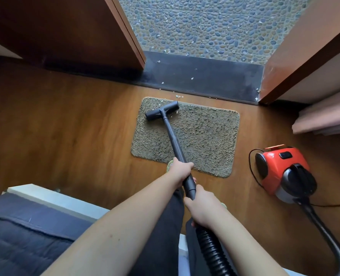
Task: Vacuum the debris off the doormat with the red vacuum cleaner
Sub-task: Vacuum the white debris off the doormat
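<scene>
A shaggy grey-brown doormat (201, 136) lies on the wooden floor before an open doorway. The black floor nozzle (162, 110) rests on the mat's far left corner, with small pale debris (172, 115) beside it. A black wand (174, 139) runs back from the nozzle to me. My left hand (181, 169) grips the wand partway up. My right hand (202, 206) holds its lower end where the ribbed hose (212, 253) starts. The red vacuum cleaner (280, 170) sits on the floor to the right of the mat.
Pale scraps lie on the dark threshold (205, 76) and on the pebble floor (214, 26) beyond. Brown door panels stand left (75, 32) and right (304, 46). A dark blue mattress (21, 232) is at lower left, pink bedding (328, 118) at right. The vacuum's cord (251, 170) loops on the floor.
</scene>
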### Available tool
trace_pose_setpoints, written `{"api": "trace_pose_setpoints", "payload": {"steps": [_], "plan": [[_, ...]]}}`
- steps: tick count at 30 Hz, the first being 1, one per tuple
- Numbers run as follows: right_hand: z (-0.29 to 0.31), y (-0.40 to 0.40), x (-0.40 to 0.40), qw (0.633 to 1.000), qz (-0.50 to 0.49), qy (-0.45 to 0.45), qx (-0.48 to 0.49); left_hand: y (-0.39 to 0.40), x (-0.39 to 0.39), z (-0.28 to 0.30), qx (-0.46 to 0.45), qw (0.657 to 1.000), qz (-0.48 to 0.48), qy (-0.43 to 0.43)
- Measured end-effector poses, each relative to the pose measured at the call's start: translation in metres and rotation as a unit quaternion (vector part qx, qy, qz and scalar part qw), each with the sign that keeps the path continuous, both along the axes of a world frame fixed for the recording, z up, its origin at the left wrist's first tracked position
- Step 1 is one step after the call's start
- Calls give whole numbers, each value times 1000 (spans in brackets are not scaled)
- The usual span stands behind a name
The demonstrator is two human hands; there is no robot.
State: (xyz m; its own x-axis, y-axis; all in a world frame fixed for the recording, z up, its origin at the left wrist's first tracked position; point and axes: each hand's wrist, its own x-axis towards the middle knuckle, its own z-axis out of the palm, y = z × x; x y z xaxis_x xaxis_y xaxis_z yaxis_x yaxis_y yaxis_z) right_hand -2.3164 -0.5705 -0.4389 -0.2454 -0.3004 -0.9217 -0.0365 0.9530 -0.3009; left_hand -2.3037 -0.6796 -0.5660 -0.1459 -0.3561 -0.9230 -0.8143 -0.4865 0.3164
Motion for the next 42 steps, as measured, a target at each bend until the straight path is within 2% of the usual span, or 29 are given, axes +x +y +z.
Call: {"api": "trace_pose_setpoints", "payload": {"steps": [9,14,21,42], "plan": [[-19,-77,-19,999,-36,2,-14,-76,-21,-11,-21,1000,4,18],[-22,-91,-26,1000,1,14,2,-84,-26,-13,-6,1000,1,18],[-13,-69,-17,1000,7,19,4,-63,-19,-9,-8,999,33,28],[1,25,4,999,-39,-1,16,34,0,6,27,999,5,25]]}}
